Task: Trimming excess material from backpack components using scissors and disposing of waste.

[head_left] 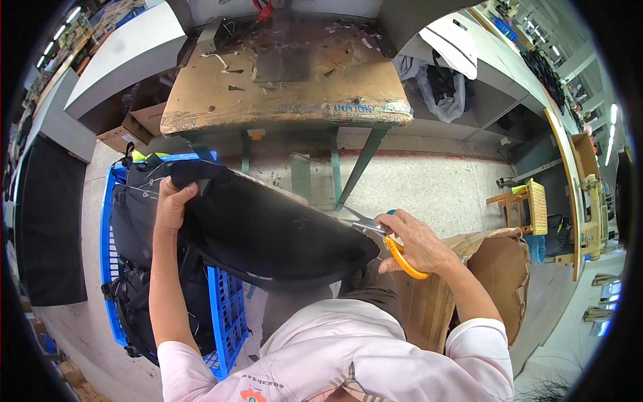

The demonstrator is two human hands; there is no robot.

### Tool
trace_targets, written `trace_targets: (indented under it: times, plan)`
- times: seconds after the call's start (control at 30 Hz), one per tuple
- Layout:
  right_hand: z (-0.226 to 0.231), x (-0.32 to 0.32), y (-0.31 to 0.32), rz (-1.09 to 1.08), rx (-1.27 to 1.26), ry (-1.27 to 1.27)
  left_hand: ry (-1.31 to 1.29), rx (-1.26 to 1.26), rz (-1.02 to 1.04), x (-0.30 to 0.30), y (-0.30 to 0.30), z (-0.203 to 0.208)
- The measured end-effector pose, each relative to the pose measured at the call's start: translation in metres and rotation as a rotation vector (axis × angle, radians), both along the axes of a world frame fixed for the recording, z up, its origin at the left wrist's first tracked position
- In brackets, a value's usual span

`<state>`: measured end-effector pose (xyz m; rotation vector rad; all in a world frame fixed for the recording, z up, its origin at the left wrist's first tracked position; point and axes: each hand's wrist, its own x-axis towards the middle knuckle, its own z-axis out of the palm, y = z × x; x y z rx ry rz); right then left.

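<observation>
My left hand (173, 206) is closed on the upper left end of a large, curved black fabric piece (281, 231), perhaps part of a bag. The piece stretches across in front of my lap, its far edge showing a pale strip. In my right hand (420, 244) is a pair of scissors (405, 260) with orange handles. Their metal blades point up and left, parted, beside the right end of the black piece. Whether the blades touch the fabric I cannot tell.
A blue plastic crate (228, 321) with black bags (130, 224) stands at my left. To my right is an open cardboard box (492, 275). Ahead is a worn board-topped table (288, 90) with scraps, on green legs. A wooden stool (537, 206) stands farther right.
</observation>
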<state>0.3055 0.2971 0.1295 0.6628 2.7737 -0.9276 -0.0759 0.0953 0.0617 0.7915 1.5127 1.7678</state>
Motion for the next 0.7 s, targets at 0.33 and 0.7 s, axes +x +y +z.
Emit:
trace_targets:
  times: [0.33,0.7]
  plan:
    - [0.012,-0.015,0.001,0.16,0.181,-0.007,0.0,-0.004,0.011,0.003,0.003,0.001]
    - [0.005,-0.023,-0.001,0.167,0.133,0.077,-0.04,0.018,0.033,0.002,0.0,-0.003]
